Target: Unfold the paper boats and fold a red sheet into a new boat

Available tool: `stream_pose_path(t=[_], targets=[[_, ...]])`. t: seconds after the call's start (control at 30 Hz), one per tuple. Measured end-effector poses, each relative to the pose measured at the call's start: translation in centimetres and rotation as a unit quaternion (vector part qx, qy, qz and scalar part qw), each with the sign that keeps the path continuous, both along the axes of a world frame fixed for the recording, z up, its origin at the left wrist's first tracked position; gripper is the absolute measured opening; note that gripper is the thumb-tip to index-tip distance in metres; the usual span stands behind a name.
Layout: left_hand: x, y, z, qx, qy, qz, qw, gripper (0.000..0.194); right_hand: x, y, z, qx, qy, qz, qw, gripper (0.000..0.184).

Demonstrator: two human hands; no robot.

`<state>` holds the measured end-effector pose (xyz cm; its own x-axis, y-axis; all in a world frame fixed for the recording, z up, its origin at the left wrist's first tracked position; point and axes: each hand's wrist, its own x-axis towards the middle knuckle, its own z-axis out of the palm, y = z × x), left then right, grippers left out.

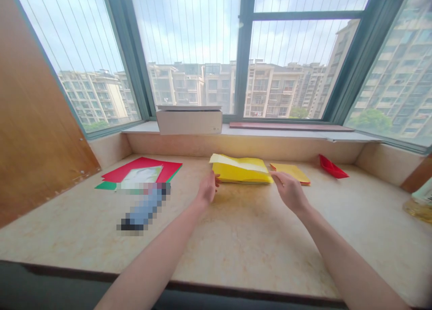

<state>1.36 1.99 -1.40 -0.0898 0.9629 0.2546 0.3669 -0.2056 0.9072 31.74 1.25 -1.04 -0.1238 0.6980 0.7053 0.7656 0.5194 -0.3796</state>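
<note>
Hands [290,192] flanking crosswise folded yellow paper [240,171]

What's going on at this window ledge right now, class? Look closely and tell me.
A person is working at a marble-look ledge with bare hands. The left hand is at the near left edge of a folded yellow paper, and the right hand is at its right side. Beside it lie an orange-yellow paper and a folded red paper. Red and green sheets lie further left.
</note>
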Motion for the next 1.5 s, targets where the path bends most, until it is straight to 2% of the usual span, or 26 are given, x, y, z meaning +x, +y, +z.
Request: stream_pose_path(t=[0.07, 0.13, 0.2, 0.27, 0.4, 0.57, 0.7, 0.83, 0.97, 1.07, 1.2, 1.33, 1.5], targets=[[-0.5, 0.2, 0.6, -0.039, -0.120, -0.019, 0.992, 0.086, -0.4, -0.8, -0.2, -0.010, 0.015, 0.060, 0.998, 0.031], [-1.3, 0.4, 1.4, -0.078, -0.255, -0.055, 0.962, 0.086, -0.8, -1.4, -0.4, -0.028, 0.003, 0.089, 0.996, 0.030], [-2.4, 0.5, 2.2, -0.111, -0.329, -0.088, 0.934, 0.085, -1.1, -1.8, -0.6, -0.050, -0.022, 0.103, 0.993, 0.030], [-3.4, 0.6, 2.6, -0.146, -0.326, -0.111, 0.927, 0.073, -1.2, -1.9, -0.7, -0.064, -0.038, 0.113, 0.991, 0.031], [-4.1, 0.7, 2.1, -0.145, -0.251, -0.114, 0.950, 0.037, -1.1, -1.5, -1.0, -0.063, -0.023, 0.105, 0.992, 0.031], [-2.9, 0.6, 0.9, -0.123, -0.229, -0.095, 0.961, 0.046, -0.9, -1.0, -0.9, -0.066, 0.068, 0.030, 0.995, 0.038], [-1.8, 0.3, 1.1, -0.100, -0.223, -0.117, 0.963, 0.045, -0.7, -0.8, -0.6, -0.094, 0.135, -0.019, 0.986, 0.048], [-1.0, -0.3, 1.7, -0.070, -0.233, -0.143, 0.959, 0.045, -1.0, -1.1, -0.2, -0.060, 0.232, 0.022, 0.971, 0.050], [-0.3, -1.1, 2.5, -0.080, -0.223, -0.173, 0.956, 0.048, -2.1, -1.9, 0.2, -0.034, 0.294, 0.127, 0.947, 0.054], [0.5, -2.0, 3.0, -0.080, -0.210, -0.188, 0.956, 0.052, -2.9, -2.7, 0.3, -0.028, 0.239, 0.182, 0.953, 0.054], [1.7, -3.2, 3.2, -0.088, -0.211, -0.221, 0.948, 0.059, -4.2, -4.0, 0.0, -0.053, 0.110, 0.221, 0.967, 0.056], [3.0, -3.9, 3.0, -0.091, -0.224, -0.244, 0.939, 0.061, -5.6, -5.0, 0.0, -0.049, -0.006, 0.242, 0.969, 0.069], [3.3, -4.3, 3.1, -0.093, -0.266, -0.290, 0.915, 0.061, -6.2, -5.4, 0.9, -0.004, -0.118, 0.261, 0.958, 0.065]])
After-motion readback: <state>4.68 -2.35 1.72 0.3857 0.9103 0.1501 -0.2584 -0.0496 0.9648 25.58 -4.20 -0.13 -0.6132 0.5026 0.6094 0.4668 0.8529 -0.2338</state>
